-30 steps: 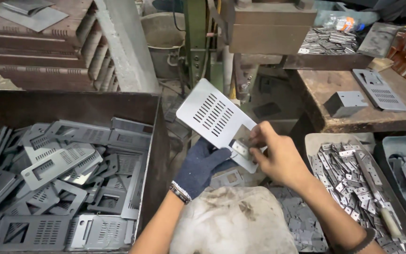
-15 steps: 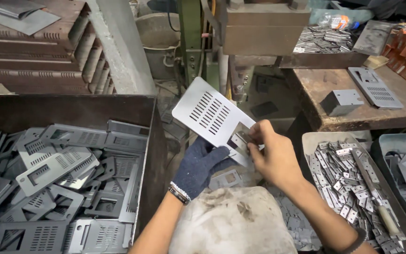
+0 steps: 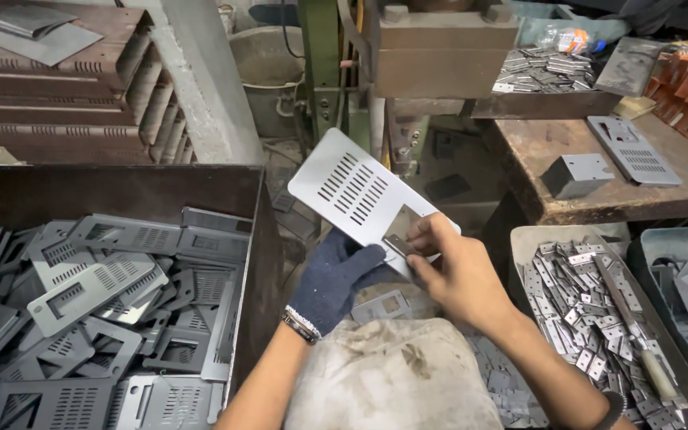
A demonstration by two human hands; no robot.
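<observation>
The left hand (image 3: 332, 279), in a dark blue knitted glove with a beaded band at the wrist, is closed on the lower edge of a grey perforated metal plate (image 3: 352, 191), holding it up tilted in the air in front of the body, above a dirty cloth-covered lap (image 3: 392, 378). The bare right hand (image 3: 451, 275) meets it at the plate's lower right corner, fingers pinched on a small flat metal piece (image 3: 400, 245) pressed against the plate just below its square cut-out (how tightly it sits there cannot be told). The two hands are close together, nearly touching. To the left stands a dark metal bin (image 3: 256, 239) heaped with more slotted grey plates (image 3: 97, 310) lying at all angles. To the right, a shallow tray (image 3: 523, 236) holds a pile of small metal pieces (image 3: 583, 310), with a wooden-handled tool (image 3: 639, 334) lying across them, and a second tray (image 3: 646, 239) of grey parts sits just beside it. Beyond, a worn wooden counter (image 3: 535, 143) carries a small folded grey bracket (image 3: 579, 175) and another slotted plate (image 3: 635, 150), well apart from the hands.
</observation>
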